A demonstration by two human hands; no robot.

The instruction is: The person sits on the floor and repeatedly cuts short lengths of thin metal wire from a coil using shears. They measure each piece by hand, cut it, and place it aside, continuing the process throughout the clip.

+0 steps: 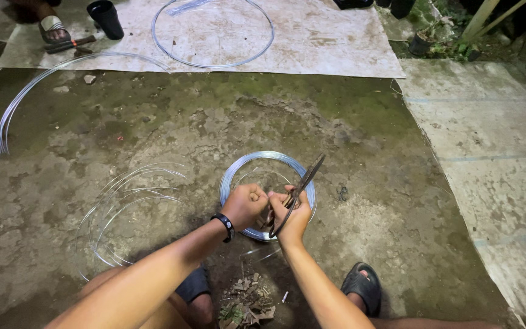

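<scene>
Head view, wire coil point(238, 167) under both fists, right hand point(292, 214) gripping pliers point(302, 183)

The mossy ground point(171, 116) carries a wire coil point(234, 176), loose wire loops point(123, 201) and debris point(245, 304). A mat point(336, 42) lies beyond, bearing a wire ring point(263, 45) and black cup point(106, 18).

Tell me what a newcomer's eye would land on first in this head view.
First, the two hands meeting at centre: the left hand pinches wire while the right hand grips dark shears, right above a tight coil of shiny wire on the mossy ground. Next, loose wire loops lie to the left, and a big wire ring rests on the pale sheet at the top.
</scene>
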